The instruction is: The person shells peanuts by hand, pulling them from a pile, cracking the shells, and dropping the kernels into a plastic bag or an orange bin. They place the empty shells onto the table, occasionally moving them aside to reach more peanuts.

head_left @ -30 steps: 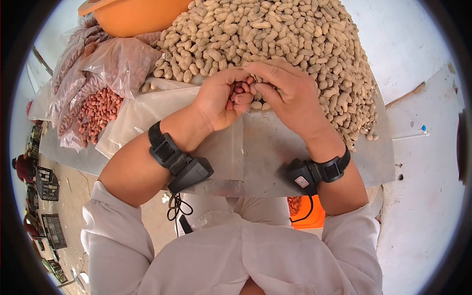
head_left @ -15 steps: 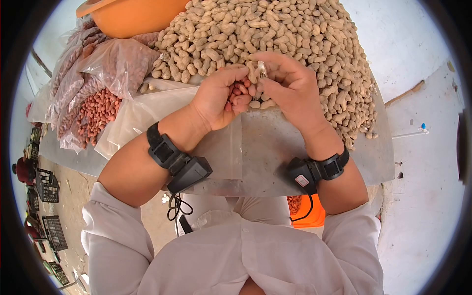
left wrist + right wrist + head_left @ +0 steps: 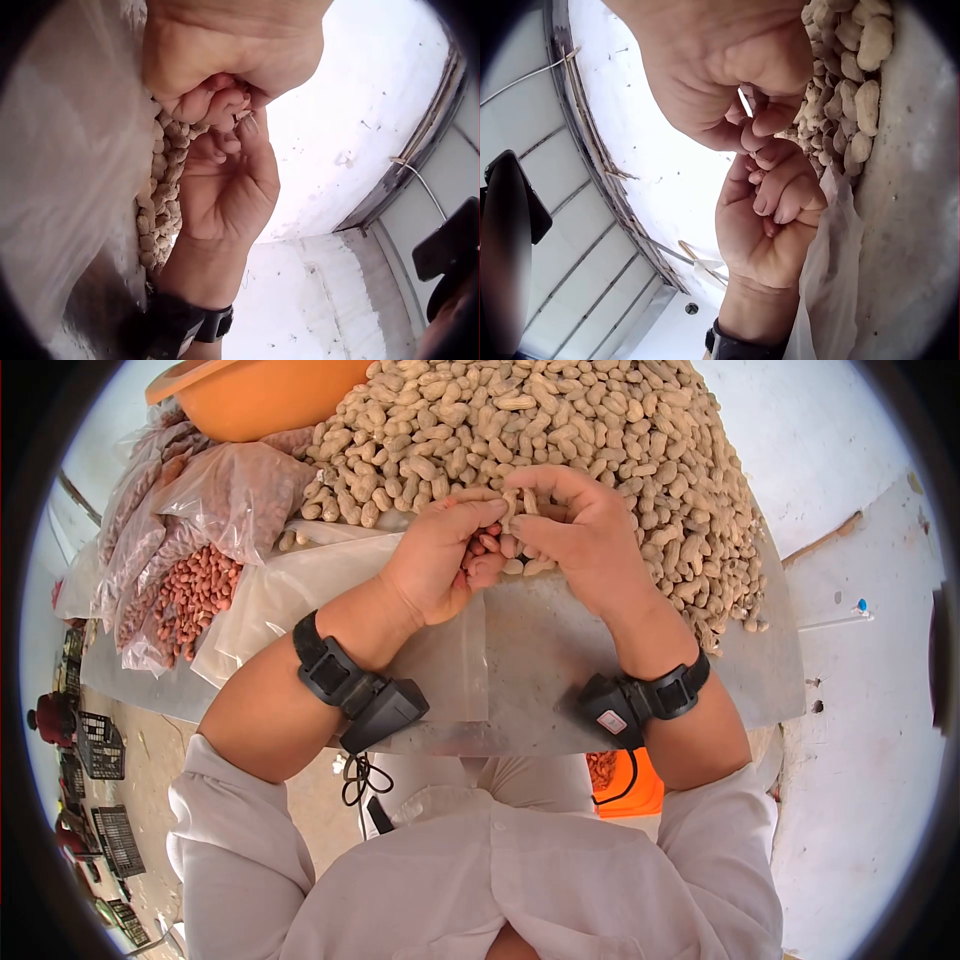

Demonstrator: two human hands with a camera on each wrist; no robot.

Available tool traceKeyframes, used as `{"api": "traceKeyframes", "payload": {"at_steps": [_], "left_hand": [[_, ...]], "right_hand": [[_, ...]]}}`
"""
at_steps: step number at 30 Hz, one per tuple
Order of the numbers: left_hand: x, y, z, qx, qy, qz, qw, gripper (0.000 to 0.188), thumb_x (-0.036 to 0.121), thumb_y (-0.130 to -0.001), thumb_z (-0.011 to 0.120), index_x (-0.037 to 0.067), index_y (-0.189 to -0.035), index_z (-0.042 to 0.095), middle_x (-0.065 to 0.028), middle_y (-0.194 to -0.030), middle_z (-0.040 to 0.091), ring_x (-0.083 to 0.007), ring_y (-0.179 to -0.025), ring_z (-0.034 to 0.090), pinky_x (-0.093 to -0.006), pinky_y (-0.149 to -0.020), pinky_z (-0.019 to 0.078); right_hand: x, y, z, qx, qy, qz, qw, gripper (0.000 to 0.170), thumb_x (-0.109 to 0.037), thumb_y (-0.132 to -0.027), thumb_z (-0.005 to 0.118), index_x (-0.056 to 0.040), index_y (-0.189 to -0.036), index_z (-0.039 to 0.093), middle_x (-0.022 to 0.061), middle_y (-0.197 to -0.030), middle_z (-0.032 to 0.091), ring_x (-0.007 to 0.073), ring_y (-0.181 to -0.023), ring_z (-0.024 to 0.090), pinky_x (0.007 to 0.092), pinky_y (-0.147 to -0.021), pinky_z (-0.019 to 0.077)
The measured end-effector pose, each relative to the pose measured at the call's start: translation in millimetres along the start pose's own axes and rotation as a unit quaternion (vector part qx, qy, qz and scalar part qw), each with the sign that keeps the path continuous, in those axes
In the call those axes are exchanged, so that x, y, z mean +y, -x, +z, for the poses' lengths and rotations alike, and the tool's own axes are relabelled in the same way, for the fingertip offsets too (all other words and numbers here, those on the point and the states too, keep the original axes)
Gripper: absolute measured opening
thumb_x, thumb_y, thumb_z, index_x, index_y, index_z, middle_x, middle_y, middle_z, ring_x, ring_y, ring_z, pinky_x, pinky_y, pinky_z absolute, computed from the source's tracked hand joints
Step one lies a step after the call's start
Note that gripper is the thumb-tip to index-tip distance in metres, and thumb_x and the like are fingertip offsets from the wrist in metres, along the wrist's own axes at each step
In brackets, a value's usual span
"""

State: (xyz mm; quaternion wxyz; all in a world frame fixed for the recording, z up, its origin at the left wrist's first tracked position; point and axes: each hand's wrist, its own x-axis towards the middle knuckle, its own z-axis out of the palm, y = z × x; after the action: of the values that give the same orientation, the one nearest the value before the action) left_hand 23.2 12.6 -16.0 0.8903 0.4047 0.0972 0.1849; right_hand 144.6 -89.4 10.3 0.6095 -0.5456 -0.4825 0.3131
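Observation:
In the head view the left hand (image 3: 436, 560) curls its fingers round several red peanut kernels (image 3: 484, 544). Its thumb and forefinger meet the right hand (image 3: 590, 540) over a peanut shell (image 3: 511, 508), which the right thumb and fingers pinch. The right wrist view has kernels (image 3: 757, 177) showing between the left hand's curled fingers. Directly behind both hands rises a big heap of unshelled peanuts (image 3: 590, 430). How the fingertips meet is partly hidden in the left wrist view.
An orange basin (image 3: 270, 398) stands at the back left. Below it lie clear bags (image 3: 235, 490) of kernels, one spilling loose kernels (image 3: 198, 592). A plastic sheet (image 3: 290, 595) covers part of the metal tabletop (image 3: 540, 660). An orange container (image 3: 640, 790) sits under the table edge.
The right hand moved slightly away from the left, and a shell between its fingers came into sight. The left hand still holds its kernels.

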Motion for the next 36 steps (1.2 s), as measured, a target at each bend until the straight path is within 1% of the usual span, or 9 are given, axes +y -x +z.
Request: {"api": "traceKeyframes", "payload": {"at_steps": [6, 12, 21, 24, 27, 30, 31, 34, 36], "left_hand": [[0.4, -1.1, -1.5, -0.004, 0.009, -0.013, 1.000, 0.019, 0.016, -0.090, 0.049, 0.006, -0.075, 0.047, -0.0040, -0.063, 0.048, -0.0067, -0.045, 0.035, -0.0171, -0.037, 0.0247], [-1.4, -1.1, -1.6, 0.026, 0.042, -0.035, 0.998, 0.024, 0.025, -0.092, 0.049, 0.007, -0.076, 0.047, -0.0007, -0.061, 0.044, -0.0068, -0.044, 0.035, -0.0183, -0.037, 0.0248], [-5.9, -4.2, -7.5, -0.021, 0.163, -0.082, 0.983, 0.028, 0.031, -0.094, 0.042, 0.008, -0.080, 0.050, 0.0004, -0.062, 0.049, -0.0066, -0.044, 0.035, -0.0171, -0.037, 0.0276], [-6.2, -4.8, -8.0, -0.003, 0.160, -0.080, 0.984, 0.027, 0.030, -0.093, 0.046, 0.008, -0.077, 0.049, -0.0005, -0.062, 0.047, -0.0070, -0.045, 0.034, -0.0176, -0.037, 0.0264], [-7.2, -6.2, -10.0, -0.011, 0.136, -0.074, 0.988, 0.027, 0.028, -0.092, 0.048, 0.008, -0.076, 0.049, -0.0020, -0.063, 0.047, -0.0071, -0.044, 0.033, -0.0179, -0.037, 0.0261], [-5.2, -6.5, -8.7, -0.018, 0.117, -0.076, 0.990, 0.024, 0.024, -0.092, 0.048, 0.005, -0.078, 0.050, -0.0033, -0.063, 0.049, -0.0067, -0.044, 0.032, -0.0178, -0.037, 0.0265], [-5.2, -6.7, -9.3, -0.023, 0.111, -0.074, 0.991, 0.023, 0.023, -0.092, 0.048, 0.005, -0.078, 0.050, -0.0031, -0.063, 0.049, -0.0067, -0.044, 0.032, -0.0177, -0.037, 0.0265], [-4.0, -9.0, -18.5, -0.063, 0.097, -0.078, 0.990, 0.024, 0.025, -0.094, 0.045, 0.005, -0.082, 0.050, -0.0007, -0.066, 0.047, -0.0056, -0.046, 0.033, -0.0168, -0.039, 0.0281], [1.0, -8.4, -20.5, -0.079, 0.096, -0.066, 0.990, 0.028, 0.025, -0.095, 0.041, 0.005, -0.082, 0.055, -0.0008, -0.066, 0.051, -0.0076, -0.047, 0.035, -0.0186, -0.043, 0.0314]], "right_hand": [[5.9, -0.7, 1.8, 0.011, 0.009, -0.024, 1.000, 0.033, -0.001, -0.072, 0.064, 0.0044, -0.104, 0.058, 0.0052, -0.075, 0.062, 0.0087, -0.062, 0.058, 0.0212, -0.053, 0.0458], [11.9, -1.8, 2.5, 0.029, 0.141, -0.087, 0.986, 0.028, -0.006, -0.071, 0.066, -0.0039, -0.098, 0.062, 0.0038, -0.061, 0.059, 0.0053, -0.052, 0.051, 0.0218, -0.047, 0.0405], [4.8, -0.1, 10.2, 0.057, 0.271, -0.179, 0.944, 0.024, -0.005, -0.071, 0.057, -0.0064, -0.094, 0.062, 0.0081, -0.069, 0.061, 0.0115, -0.051, 0.053, 0.0237, -0.049, 0.0423], [13.8, -2.5, 8.3, 0.047, 0.197, -0.133, 0.970, 0.024, -0.004, -0.071, 0.056, -0.0061, -0.094, 0.062, 0.0083, -0.070, 0.061, 0.0111, -0.052, 0.054, 0.0237, -0.050, 0.0431], [18.4, -4.4, 6.0, 0.014, 0.168, -0.124, 0.978, 0.026, 0.006, -0.077, 0.051, -0.0011, -0.101, 0.059, -0.0007, -0.077, 0.060, 0.0018, -0.061, 0.050, 0.0158, -0.053, 0.0405], [15.7, -2.8, 11.3, 0.051, 0.060, -0.105, 0.991, 0.016, -0.003, -0.075, 0.054, -0.0019, -0.090, 0.061, 0.0023, -0.071, 0.062, 0.0074, -0.054, 0.054, 0.0227, -0.050, 0.0436], [13.9, -0.9, 9.8, 0.043, 0.031, -0.111, 0.992, 0.026, 0.004, -0.077, 0.049, -0.0023, -0.099, 0.061, -0.0010, -0.080, 0.061, 0.0023, -0.060, 0.048, 0.0160, -0.053, 0.0384], [4.3, -3.8, 3.2, 0.091, 0.012, -0.104, 0.990, 0.030, 0.001, -0.078, 0.055, 0.0014, -0.109, 0.055, 0.0081, -0.088, 0.062, 0.0117, -0.064, 0.055, 0.0218, -0.057, 0.0456], [4.2, -0.1, 3.9, 0.095, 0.013, -0.136, 0.986, 0.027, 0.000, -0.081, 0.054, 0.0029, -0.108, 0.054, 0.0044, -0.082, 0.062, 0.0066, -0.057, 0.051, 0.0184, -0.050, 0.0417]]}}
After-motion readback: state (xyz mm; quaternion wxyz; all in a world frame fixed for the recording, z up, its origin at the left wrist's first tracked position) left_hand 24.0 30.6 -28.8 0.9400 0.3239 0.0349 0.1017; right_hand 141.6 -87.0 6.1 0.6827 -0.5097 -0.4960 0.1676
